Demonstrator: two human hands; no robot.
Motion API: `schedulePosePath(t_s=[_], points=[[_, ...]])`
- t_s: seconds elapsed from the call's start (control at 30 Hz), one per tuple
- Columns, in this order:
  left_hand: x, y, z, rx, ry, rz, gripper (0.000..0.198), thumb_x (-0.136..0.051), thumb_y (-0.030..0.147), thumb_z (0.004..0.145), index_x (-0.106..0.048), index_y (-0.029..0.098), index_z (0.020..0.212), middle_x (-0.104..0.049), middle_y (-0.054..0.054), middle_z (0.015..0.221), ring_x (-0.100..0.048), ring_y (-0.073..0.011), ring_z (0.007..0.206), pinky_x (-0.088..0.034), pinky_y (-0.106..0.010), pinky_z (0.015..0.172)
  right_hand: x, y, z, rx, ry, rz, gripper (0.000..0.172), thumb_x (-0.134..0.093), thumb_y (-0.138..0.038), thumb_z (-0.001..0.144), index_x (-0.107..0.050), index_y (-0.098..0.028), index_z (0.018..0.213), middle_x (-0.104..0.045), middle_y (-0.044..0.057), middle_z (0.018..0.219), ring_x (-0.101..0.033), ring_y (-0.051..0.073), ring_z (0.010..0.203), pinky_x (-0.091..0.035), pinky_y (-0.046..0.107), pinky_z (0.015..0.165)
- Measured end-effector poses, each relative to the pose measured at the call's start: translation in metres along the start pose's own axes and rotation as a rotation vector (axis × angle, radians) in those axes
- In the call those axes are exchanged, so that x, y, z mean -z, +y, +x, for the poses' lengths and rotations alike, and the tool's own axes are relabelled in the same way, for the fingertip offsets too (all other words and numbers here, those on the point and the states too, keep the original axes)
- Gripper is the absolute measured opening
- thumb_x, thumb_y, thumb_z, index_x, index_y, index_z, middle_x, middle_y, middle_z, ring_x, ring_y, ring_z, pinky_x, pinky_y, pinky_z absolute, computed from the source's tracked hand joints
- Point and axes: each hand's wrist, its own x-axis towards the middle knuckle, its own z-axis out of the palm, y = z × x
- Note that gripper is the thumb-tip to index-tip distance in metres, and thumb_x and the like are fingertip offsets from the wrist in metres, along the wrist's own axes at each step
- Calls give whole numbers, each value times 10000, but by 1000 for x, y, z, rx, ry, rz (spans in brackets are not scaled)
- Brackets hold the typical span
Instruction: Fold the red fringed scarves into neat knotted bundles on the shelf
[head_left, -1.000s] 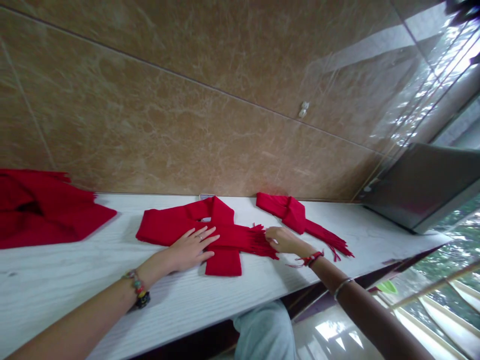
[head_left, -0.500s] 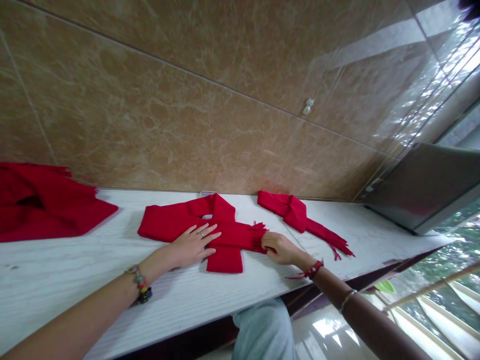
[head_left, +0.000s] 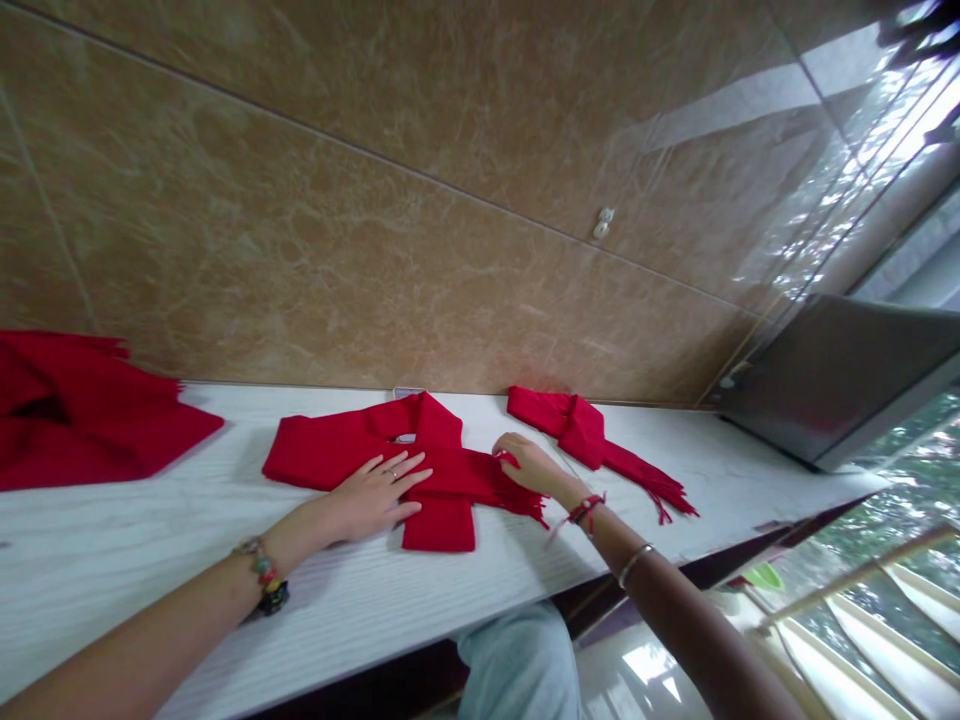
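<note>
A red fringed scarf (head_left: 439, 425) lies folded on the white tabletop in front of me, one strip crossing over another. My left hand (head_left: 379, 495) rests flat on the crossing with its fingers spread. At the fringed end on the right, my right hand (head_left: 529, 465) has its fingers closed on the upper edge of the fringe. The lower tassels hang loose toward the table's front.
A second folded red scarf (head_left: 581, 430) lies to the right, its fringe pointing right. More red fabric (head_left: 97, 420) is at the far left. A tiled wall (head_left: 300, 220) borders the white table (head_left: 315, 620) at the back; a dark grey box-shaped object (head_left: 832, 370) stands at its right end.
My right hand has moved from the end of the fringe up to its upper edge, and the tassels now slant down to the right. My left hand stays on the scarf.
</note>
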Motion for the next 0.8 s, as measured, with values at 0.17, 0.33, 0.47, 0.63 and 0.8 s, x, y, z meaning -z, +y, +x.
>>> schedulePosePath(t_s=[0.17, 0.33, 0.47, 0.63, 0.8], points=[[3, 1, -2, -4, -10, -5, 516, -297, 504, 873, -256, 303, 1346, -179, -25, 1442, -158, -223, 1318, -162, -438, 1036, -9, 26, -18, -107, -81, -73, 170, -430, -94, 701, -570, -154, 775, -597, 43, 776, -530, 137, 709, -393, 243, 682], [-2, -2, 0, -9, 23, -20, 527, -303, 518, 865, -263, 302, 1344, -192, -22, 1440, -166, -226, 1316, -158, -433, 1038, 13, 63, -62, -222, -34, -94, 190, -385, -62, 695, -545, -154, 651, -557, 25, 630, -503, 126, 589, -381, 233, 578], [-4, -4, 1, -3, 9, -19, 527, -302, 518, 865, -252, 309, 1347, -177, -18, 1444, -154, -226, 1319, -147, -440, 1038, 15, 40, -43, -172, 75, -20, 203, -405, -71, 714, -554, -163, 816, -590, 55, 832, -537, 151, 774, -421, 269, 703], [3, 1, 0, 12, -48, -14, 536, -278, 517, 871, -225, 295, 1357, -143, -17, 1452, -133, -222, 1323, -142, -439, 1041, -3, -15, -9, 102, 28, 173, 248, -448, -80, 720, -530, -175, 934, -563, 67, 964, -513, 162, 898, -417, 311, 819], [5, 4, -2, -3, -65, 1, 531, -282, 501, 877, -221, 285, 1358, -137, -18, 1455, -126, -221, 1324, -144, -436, 1043, -14, 6, -46, -26, 76, 140, 215, -408, -62, 740, -528, -167, 885, -567, 73, 903, -522, 167, 849, -439, 326, 791]])
